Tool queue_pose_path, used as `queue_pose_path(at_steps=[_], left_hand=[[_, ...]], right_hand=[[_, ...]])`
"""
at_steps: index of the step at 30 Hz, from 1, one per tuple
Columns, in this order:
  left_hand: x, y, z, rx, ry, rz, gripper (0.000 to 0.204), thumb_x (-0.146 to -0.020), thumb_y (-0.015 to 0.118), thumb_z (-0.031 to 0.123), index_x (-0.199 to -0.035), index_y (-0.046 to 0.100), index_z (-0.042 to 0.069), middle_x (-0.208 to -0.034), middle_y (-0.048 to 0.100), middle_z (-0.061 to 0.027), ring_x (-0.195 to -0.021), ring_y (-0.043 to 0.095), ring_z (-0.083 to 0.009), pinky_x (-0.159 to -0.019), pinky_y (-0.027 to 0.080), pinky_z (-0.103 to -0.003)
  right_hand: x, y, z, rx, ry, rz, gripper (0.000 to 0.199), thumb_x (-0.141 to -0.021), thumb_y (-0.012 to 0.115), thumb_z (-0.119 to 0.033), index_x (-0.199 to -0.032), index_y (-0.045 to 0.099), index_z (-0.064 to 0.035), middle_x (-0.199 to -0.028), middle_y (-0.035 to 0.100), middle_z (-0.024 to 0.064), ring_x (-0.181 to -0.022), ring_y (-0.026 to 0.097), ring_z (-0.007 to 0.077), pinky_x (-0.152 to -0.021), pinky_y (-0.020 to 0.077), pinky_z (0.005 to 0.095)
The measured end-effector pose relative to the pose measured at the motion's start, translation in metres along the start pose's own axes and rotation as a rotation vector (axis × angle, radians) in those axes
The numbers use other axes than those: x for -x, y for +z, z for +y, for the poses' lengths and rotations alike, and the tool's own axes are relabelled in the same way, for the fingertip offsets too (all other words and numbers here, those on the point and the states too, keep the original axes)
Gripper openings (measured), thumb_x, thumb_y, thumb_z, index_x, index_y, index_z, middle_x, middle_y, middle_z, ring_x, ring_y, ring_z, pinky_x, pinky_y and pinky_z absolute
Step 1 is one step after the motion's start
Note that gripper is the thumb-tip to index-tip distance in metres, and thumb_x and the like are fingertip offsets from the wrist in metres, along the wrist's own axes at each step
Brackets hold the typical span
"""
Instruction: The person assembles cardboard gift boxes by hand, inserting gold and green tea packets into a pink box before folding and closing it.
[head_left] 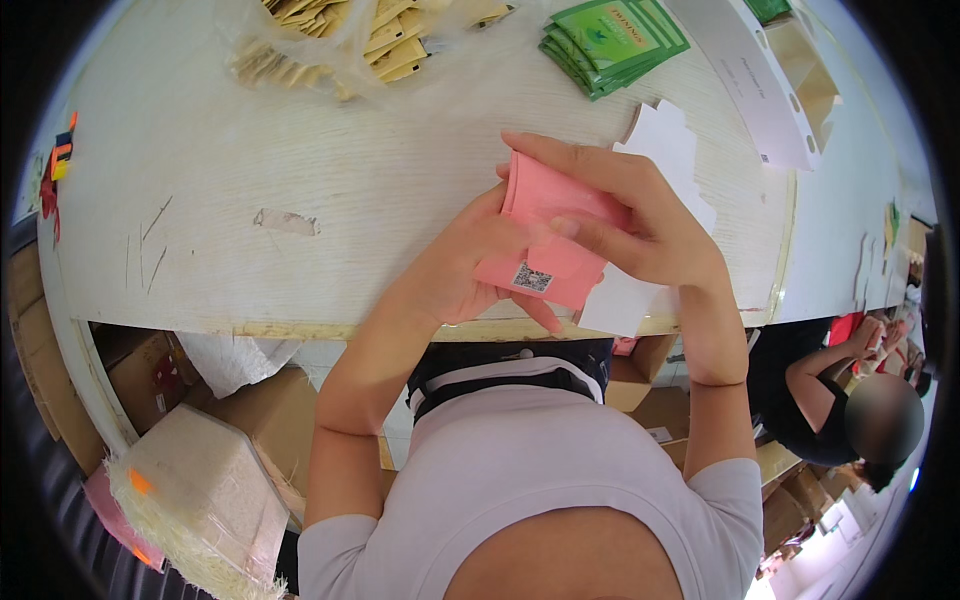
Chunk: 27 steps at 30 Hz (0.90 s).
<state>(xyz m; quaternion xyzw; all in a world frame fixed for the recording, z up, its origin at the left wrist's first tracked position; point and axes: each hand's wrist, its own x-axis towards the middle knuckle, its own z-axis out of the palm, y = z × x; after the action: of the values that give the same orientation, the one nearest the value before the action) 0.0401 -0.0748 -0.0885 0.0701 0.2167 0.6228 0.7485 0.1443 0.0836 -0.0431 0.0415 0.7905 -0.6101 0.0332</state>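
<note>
Pink box (545, 240) sits half-folded between both hands, left hand (470, 265) and right hand (640, 225) gripping it; green sachets (612, 40) wait at 12 o'clock, unpacked.

Over a pale wooden table (300, 150), the left hand (470, 265) and right hand (640, 225) together grip a flat pink packet (545, 230), with green sachets (610, 40) and tan sachets (370, 40) lying well beyond it.

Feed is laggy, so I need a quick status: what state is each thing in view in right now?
pink packet: flat, held above the table edge by both hands
left hand: gripping the packet from below
right hand: fingers pressed on the packet's top
green sachets: fanned stack, untouched
tan sachets: loose pile
white card: lying flat
</note>
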Motion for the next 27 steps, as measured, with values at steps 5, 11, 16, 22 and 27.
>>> queue_pose_path(at_steps=[5, 11, 16, 22, 27], left_hand=[[0.006, -0.005, -0.007, 0.117, 0.049, -0.105, 0.060, -0.091, 0.035, 0.046, -0.129, 0.029, 0.000, -0.114, 0.051, -0.0187, -0.099, 0.056, -0.0325, -0.055, 0.056, -0.045], [0.001, 0.003, -0.001, 0.041, 0.049, -0.186, 0.066, -0.088, 0.037, 0.053, -0.128, 0.030, 0.002, -0.109, 0.052, -0.0191, -0.096, 0.058, -0.0312, -0.055, 0.057, -0.045], [0.005, 0.001, -0.002, -0.024, 0.018, -0.117, 0.071, -0.082, 0.046, 0.057, -0.128, 0.031, 0.005, -0.107, 0.053, -0.0176, -0.091, 0.060, -0.0295, -0.054, 0.057, -0.045], [0.009, 0.008, 0.001, -0.054, -0.027, -0.025, 0.072, -0.080, 0.050, 0.057, -0.127, 0.032, 0.006, -0.106, 0.053, -0.0164, -0.088, 0.061, -0.0277, -0.054, 0.057, -0.044], [0.009, 0.012, 0.004, -0.082, -0.046, -0.039, 0.071, -0.081, 0.051, 0.055, -0.126, 0.033, 0.004, -0.105, 0.053, -0.0163, -0.089, 0.061, -0.0264, -0.053, 0.057, -0.042]], right_hand=[[-0.002, 0.003, -0.005, 0.149, -0.206, 0.116, 0.045, -0.074, 0.052, -0.001, -0.119, 0.053, -0.0022, -0.116, 0.053, 0.0171, -0.100, 0.055, 0.0270, -0.085, 0.0427, 0.0324], [-0.005, 0.006, -0.003, 0.200, -0.328, 0.091, 0.048, -0.068, 0.063, -0.016, -0.114, 0.058, -0.0053, -0.117, 0.052, 0.0177, -0.098, 0.056, 0.0297, -0.082, 0.0446, 0.0356], [-0.003, 0.008, -0.003, 0.149, -0.274, 0.105, 0.056, -0.059, 0.070, -0.023, -0.111, 0.059, -0.0051, -0.115, 0.053, 0.0180, -0.099, 0.056, 0.0312, -0.082, 0.0451, 0.0370], [0.000, 0.010, -0.001, 0.188, -0.272, 0.082, 0.057, -0.057, 0.071, -0.019, -0.110, 0.055, -0.0052, -0.113, 0.054, 0.0185, -0.102, 0.056, 0.0337, -0.082, 0.0455, 0.0386], [0.000, 0.009, 0.003, 0.186, -0.361, 0.097, 0.052, -0.064, 0.067, -0.008, -0.113, 0.051, -0.0075, -0.113, 0.053, 0.0193, -0.091, 0.057, 0.0348, -0.074, 0.0479, 0.0358]])
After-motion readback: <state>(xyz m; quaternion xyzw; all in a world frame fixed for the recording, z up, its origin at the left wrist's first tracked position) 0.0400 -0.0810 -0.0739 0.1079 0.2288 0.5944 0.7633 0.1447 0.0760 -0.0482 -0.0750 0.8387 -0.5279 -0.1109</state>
